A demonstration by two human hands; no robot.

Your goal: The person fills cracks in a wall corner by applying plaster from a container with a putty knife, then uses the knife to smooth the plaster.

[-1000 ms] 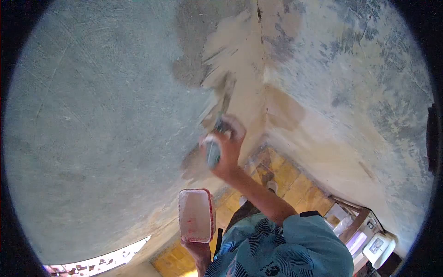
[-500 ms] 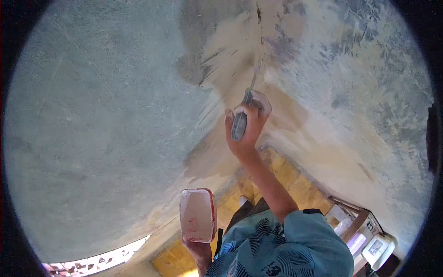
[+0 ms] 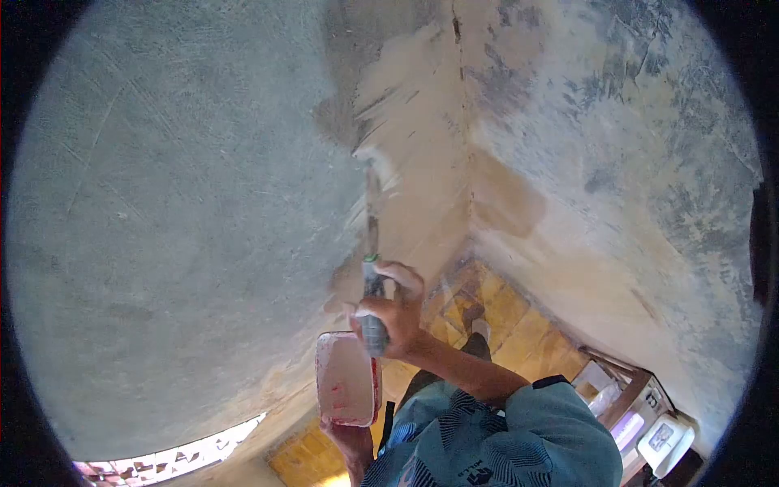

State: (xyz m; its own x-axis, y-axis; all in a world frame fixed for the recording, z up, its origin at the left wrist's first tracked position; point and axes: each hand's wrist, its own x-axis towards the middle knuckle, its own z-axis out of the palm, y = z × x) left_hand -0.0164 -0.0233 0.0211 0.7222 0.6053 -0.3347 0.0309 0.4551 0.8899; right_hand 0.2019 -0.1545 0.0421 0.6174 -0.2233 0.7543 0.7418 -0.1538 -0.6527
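Note:
My right hand (image 3: 399,316) is wrapped round the grey handle of a putty knife (image 3: 372,231). Its long blade points up the left wall, with the blurred tip close to a pale patch of filler (image 3: 377,166). Below it, my left hand (image 3: 350,442) grips the lower end of a red-edged rectangular tub (image 3: 322,365). Whitish paste coats the inside of the tub. The knife handle's lower end is near the tub's upper right corner.
Two plastered walls, a grey-green left wall (image 3: 203,203) and a mottled right wall (image 3: 617,187), meet at a cracked corner (image 3: 457,32). Yellow floor tiles (image 3: 519,316) lie below. At lower right stands a wooden-framed unit (image 3: 629,394) beside a white plastic container (image 3: 667,442).
My right hand has brought the putty knife down and left, from the corner to the left wall. A shod foot has shifted right on the floor. The tub stays put.

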